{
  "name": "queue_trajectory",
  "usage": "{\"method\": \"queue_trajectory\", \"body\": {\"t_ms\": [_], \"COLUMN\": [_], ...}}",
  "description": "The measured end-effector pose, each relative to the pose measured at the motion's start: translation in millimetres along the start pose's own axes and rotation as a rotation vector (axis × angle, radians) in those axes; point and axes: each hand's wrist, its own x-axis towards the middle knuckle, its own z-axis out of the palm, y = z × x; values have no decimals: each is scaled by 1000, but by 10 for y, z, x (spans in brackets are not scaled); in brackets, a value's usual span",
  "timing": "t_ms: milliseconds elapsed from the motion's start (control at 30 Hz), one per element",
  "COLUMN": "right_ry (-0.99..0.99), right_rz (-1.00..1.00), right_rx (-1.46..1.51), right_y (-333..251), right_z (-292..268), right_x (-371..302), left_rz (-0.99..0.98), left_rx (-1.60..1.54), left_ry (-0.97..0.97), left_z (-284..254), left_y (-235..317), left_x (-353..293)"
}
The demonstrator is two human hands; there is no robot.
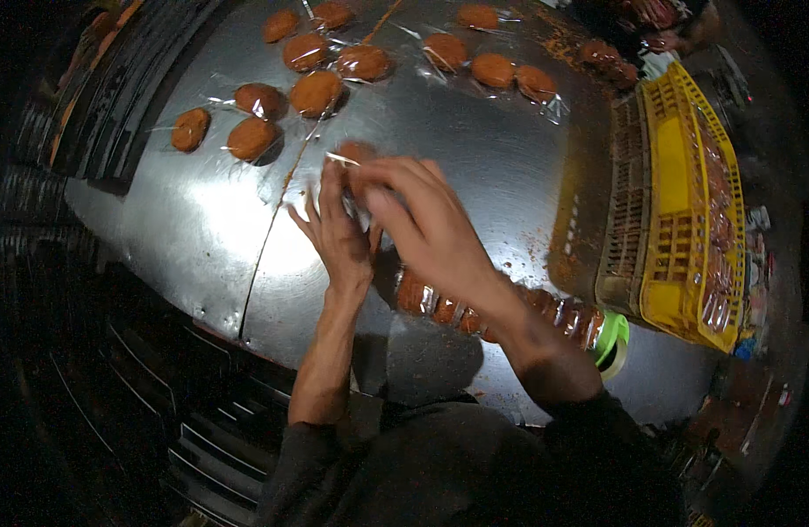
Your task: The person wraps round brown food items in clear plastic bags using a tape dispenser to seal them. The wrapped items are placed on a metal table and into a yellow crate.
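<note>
Over the middle of a metal table, both my hands meet at a round brown bun [358,151] with clear plastic about it. My left hand [338,233] props it from the near side, index finger upright against it and the other fingers apart. Curled over the bun from the right is my right hand [417,202], its fingers closed and blurred by motion. A pale strip, perhaps a wrapper edge, shines at the fingertips. Beneath my right forearm runs a row of wrapped buns [417,295], partly hidden. At its right end sits a green tape roll [613,338].
Several buns in clear wrappers [316,93] lie scattered across the metal table's [474,132] far side. A yellow crate [672,220] holding wrapped buns stands at the right, beside a greyish crate [622,202]. Dark trays [115,97] are stacked at far left. Brown crumbs dot the tabletop.
</note>
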Motion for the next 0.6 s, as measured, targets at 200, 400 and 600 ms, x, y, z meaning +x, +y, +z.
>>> {"method": "queue_trajectory", "body": {"t_ms": [200, 400, 600], "right_ry": [605, 480, 709], "right_rz": [60, 95, -41], "right_rx": [-12, 23, 18], "right_y": [-137, -383, -832], "right_z": [-481, -562, -764], "right_x": [-1097, -1870, -2720], "left_rz": [-263, -411, 85], "left_rx": [-1116, -1069, -1023], "left_ry": [-331, -154, -17], "left_z": [-377, -565, -821], "left_y": [1151, 1710, 2225], "left_x": [-116, -624, -1507]}}
